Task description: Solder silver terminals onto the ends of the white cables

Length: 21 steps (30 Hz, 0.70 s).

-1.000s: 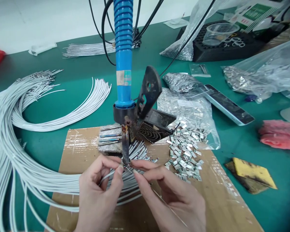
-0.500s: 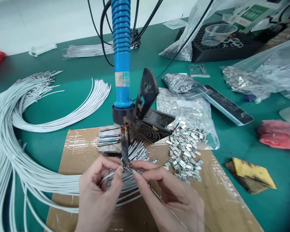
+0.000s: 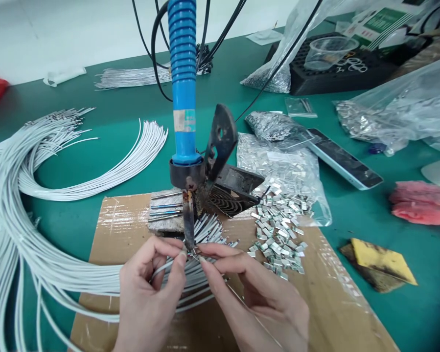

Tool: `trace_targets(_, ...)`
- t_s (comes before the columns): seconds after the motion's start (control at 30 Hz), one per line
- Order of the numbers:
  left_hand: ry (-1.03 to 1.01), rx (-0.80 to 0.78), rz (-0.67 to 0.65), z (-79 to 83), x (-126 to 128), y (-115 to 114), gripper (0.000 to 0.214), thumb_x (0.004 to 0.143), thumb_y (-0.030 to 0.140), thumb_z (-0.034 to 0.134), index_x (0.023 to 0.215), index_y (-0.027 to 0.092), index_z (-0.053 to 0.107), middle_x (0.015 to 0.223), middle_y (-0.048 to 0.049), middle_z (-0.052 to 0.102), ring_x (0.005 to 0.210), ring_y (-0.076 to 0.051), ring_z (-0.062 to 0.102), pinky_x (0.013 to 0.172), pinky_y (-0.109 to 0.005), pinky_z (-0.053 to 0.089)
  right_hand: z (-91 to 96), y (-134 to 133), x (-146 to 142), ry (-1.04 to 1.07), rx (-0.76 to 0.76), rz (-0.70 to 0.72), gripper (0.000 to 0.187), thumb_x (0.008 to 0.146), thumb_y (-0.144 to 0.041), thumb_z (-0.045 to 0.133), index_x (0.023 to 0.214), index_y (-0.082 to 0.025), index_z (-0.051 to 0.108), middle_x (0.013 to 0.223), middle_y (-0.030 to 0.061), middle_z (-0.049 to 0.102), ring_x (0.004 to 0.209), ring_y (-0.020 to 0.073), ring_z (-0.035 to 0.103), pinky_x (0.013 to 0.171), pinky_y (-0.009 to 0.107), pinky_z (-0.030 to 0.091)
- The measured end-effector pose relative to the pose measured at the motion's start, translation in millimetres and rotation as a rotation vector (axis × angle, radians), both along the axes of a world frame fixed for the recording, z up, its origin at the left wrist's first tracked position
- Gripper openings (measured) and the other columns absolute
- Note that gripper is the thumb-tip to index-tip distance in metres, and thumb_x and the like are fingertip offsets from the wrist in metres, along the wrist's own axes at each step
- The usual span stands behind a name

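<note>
Directly under the tip of a blue-handled soldering iron (image 3: 185, 93), my two hands meet. My left hand (image 3: 150, 293) pinches a white cable (image 3: 160, 270) between thumb and forefinger, its end close to the tip. In my right hand (image 3: 260, 293), thumb and forefinger are pinched at the same spot, and a thin solder wire (image 3: 267, 330) runs back through the palm. A tiny metal piece (image 3: 195, 252) shows between the fingertips; its exact contact with the tip is hard to make out. Behind the hands lie white cables (image 3: 208, 230) with bared ends.
The iron hangs in a dark metal stand (image 3: 221, 146) above cardboard (image 3: 120, 220). Small metal tabs (image 3: 278, 239) are heaped right of it, partly spilling from a plastic bag (image 3: 286, 171). Large cable bundles (image 3: 7, 181) fill the left. A phone (image 3: 344, 159) and a yellow sponge (image 3: 383, 261) lie right.
The view has shifted very slightly. Both hands keep their pinch under the iron tip, with hardly any visible movement.
</note>
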<state>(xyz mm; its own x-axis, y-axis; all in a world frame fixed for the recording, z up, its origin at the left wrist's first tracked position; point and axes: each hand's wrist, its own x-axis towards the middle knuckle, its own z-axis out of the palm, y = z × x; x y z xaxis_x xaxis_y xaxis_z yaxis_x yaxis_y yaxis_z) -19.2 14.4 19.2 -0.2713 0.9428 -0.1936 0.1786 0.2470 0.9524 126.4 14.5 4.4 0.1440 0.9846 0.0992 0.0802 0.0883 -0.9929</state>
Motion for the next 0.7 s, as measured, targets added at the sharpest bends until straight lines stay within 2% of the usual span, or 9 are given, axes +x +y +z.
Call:
trace_targets(0.23, -0.009, 0.016, -0.001, -3.6, -3.4, -3.1, 0.015, 0.088, 0.021, 0.075, 0.074, 0.022, 0.072, 0.086, -0.004, 0.077, 0.082, -0.018, 0.071, 0.052, -0.014, 0.047, -1.8, 0.4, -2.6, 0.021, 0.021, -0.015, 0.017, 0.087, -0.013, 0.075, 0.075, -0.025, 0.073, 0.096, -0.0002, 0.083, 0.083, 0.016, 0.08, 0.078, 0.021, 0.062)
trace_targets(0.5, -0.041, -0.017, 0.012, -4.6, -1.6, -0.1, 0.014, 0.088, 0.019, 0.075, 0.074, 0.021, 0.072, 0.086, -0.0029, 0.075, 0.072, -0.015, 0.068, 0.05, -0.015, 0.045, -0.6, 0.7, -1.4, -0.024, -0.004, -0.017, 0.017, 0.089, -0.018, 0.075, 0.074, -0.024, 0.074, 0.094, 0.0016, 0.083, 0.083, 0.0174, 0.08, 0.077, 0.022, 0.062)
trace_targets(0.7, -0.009, -0.01, -0.016, -5.1, -3.3, -4.3, 0.015, 0.09, 0.022, 0.074, 0.075, 0.022, 0.071, 0.089, -0.0036, 0.077, 0.081, -0.017, 0.07, 0.049, -0.014, 0.044, -0.8, 0.1, -1.1, 0.008, -0.004, -0.013, 0.015, 0.088, -0.017, 0.076, 0.074, -0.023, 0.075, 0.095, 0.0038, 0.083, 0.081, 0.0188, 0.081, 0.077, 0.024, 0.063)
